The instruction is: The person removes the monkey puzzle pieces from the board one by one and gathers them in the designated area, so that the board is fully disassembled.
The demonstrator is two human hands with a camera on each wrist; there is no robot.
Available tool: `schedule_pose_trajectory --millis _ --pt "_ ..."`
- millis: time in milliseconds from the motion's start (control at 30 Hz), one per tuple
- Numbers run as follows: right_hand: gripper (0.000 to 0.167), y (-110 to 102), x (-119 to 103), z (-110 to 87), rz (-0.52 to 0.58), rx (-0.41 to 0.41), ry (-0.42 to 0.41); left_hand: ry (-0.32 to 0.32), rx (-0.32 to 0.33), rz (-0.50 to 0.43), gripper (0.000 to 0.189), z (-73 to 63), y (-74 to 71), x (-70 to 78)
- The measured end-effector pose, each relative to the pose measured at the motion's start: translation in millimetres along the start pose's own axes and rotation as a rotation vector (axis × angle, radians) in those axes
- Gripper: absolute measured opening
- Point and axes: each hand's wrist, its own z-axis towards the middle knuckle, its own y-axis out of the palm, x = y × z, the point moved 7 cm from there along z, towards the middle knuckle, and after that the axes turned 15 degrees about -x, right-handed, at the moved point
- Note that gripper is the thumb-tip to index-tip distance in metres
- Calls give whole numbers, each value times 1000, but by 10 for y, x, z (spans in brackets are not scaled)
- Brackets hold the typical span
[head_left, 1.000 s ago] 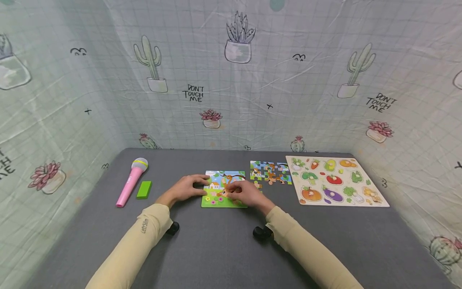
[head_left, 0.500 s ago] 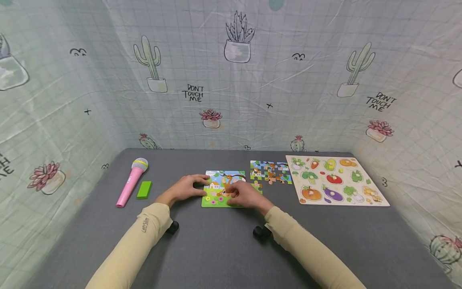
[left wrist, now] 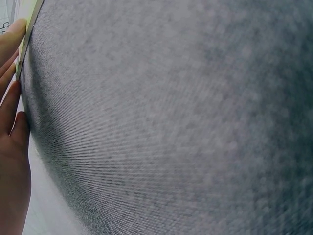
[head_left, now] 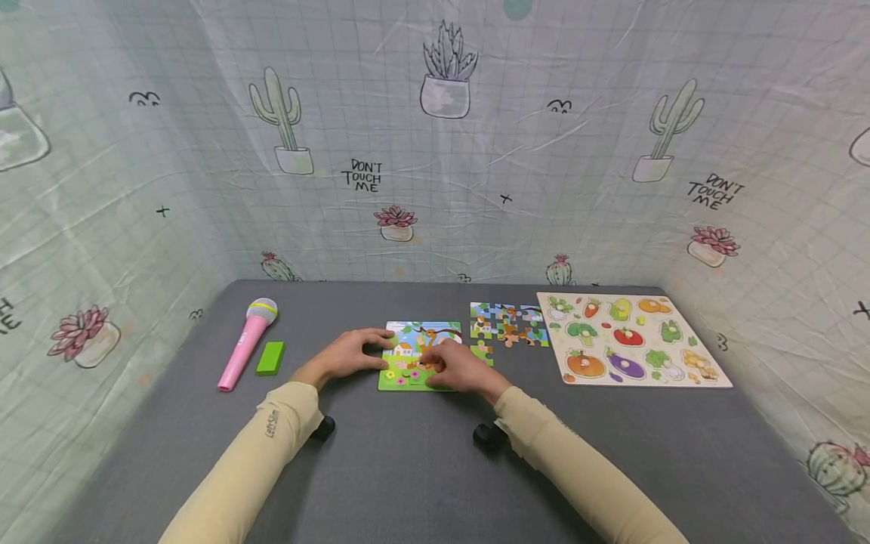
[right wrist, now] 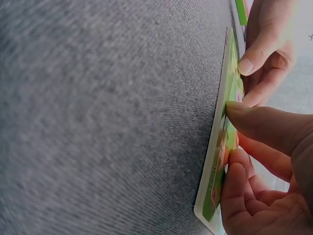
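Observation:
A jigsaw puzzle in a flat tray (head_left: 408, 384), with a cartoon animal, a house and flowers, lies on the grey table. My left hand (head_left: 348, 353) rests at its left edge, thumb and fingers spread and touching the rim; in the left wrist view the left fingers (left wrist: 11, 105) lie along that edge. My right hand (head_left: 458, 368) is over the right half of the picture and hides part of it. Its thumb and fingers pinch a puzzle piece (right wrist: 228, 132) at the picture's surface, seen in the right wrist view.
Loosely joined puzzle pieces (head_left: 510, 329) lie behind and right of the tray. A wooden vegetable board (head_left: 605, 363) is farther right. To the left are a green block (head_left: 270, 358) and a pink toy microphone (head_left: 245, 347). A printed curtain (head_left: 326, 227) encloses the table.
My right fingers have shifted slightly on the picture, and the piece under them looks more tilted, breaking the animal's face. My left hand has stayed at the left edge.

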Motion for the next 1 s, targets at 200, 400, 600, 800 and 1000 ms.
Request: schedule_pose_trajectory --millis 200,400,600,800,1000 --pt "32 1 -16 -13 31 0 -3 6 1 2 40 -1 -1 2" --pt "35 -10 -14 -24 20 27 19 4 0 4 40 2 -4 -10" --pt "32 -18 -43 -50 -1 87 1 5 -2 14 40 11 -1 -8" --pt "23 2 -19 -68 4 92 -12 10 0 26 39 15 3 -6" --pt "24 1 7 -53 0 95 -17 8 2 15 39 19 6 -23"
